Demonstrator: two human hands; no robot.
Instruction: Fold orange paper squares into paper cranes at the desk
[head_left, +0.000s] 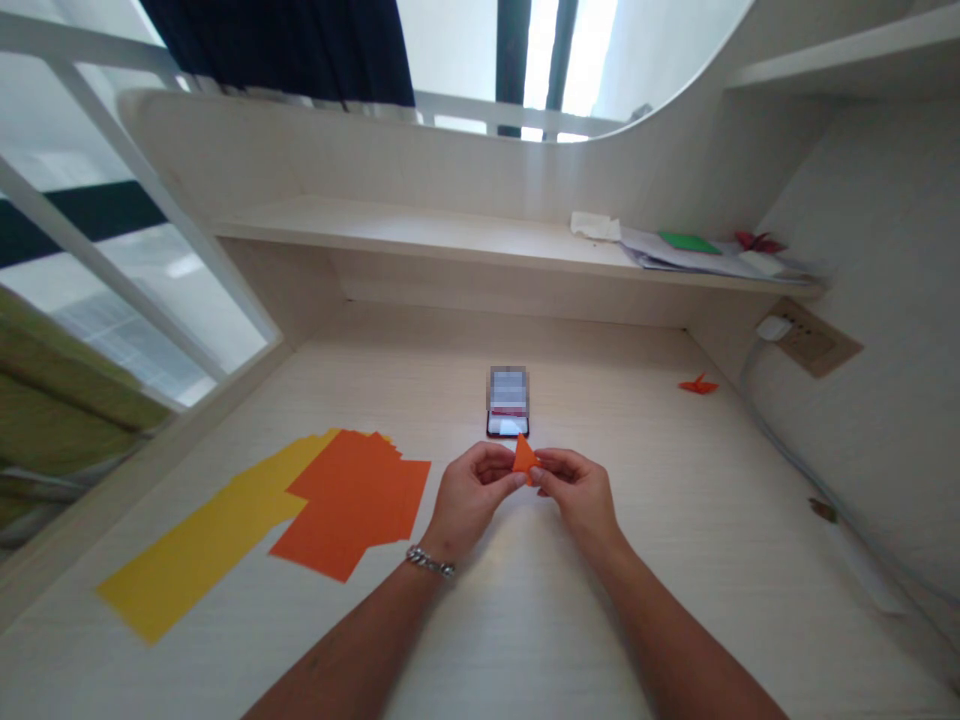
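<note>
Both forearms reach in from the bottom of the view and angle toward each other, with the wrists lifted and the hands held close together above the worktop [600,420]. The left hand [472,500], with a chain bracelet [430,562] on its wrist, and the right hand [577,497] each curl inward. Each grip is nearly closed, pinching a small folded piece of orange paper [524,460] between the fingertips, with its point sticking up between the hands. The paper is held in the air, just in front of a black smartphone [508,425], whose upper part is pixelated. Left of the hands, loose orange sheets [352,500] lie overlapping a long strip of yellow paper [210,540]. To the right sits a small orange paper crane [698,385], and farther right a white plug [774,328] fits a wall socket [808,340], with its cable [780,440] running down along the wall. A pale wood shelf [420,235] spans the back, carrying a stack of papers [675,254], a green sheet [690,242], a white tissue [596,226] and a red paper crane [759,241]. White railings [112,200] and olive bedding [52,400] show at left, under a dark curtain [262,40].
</note>
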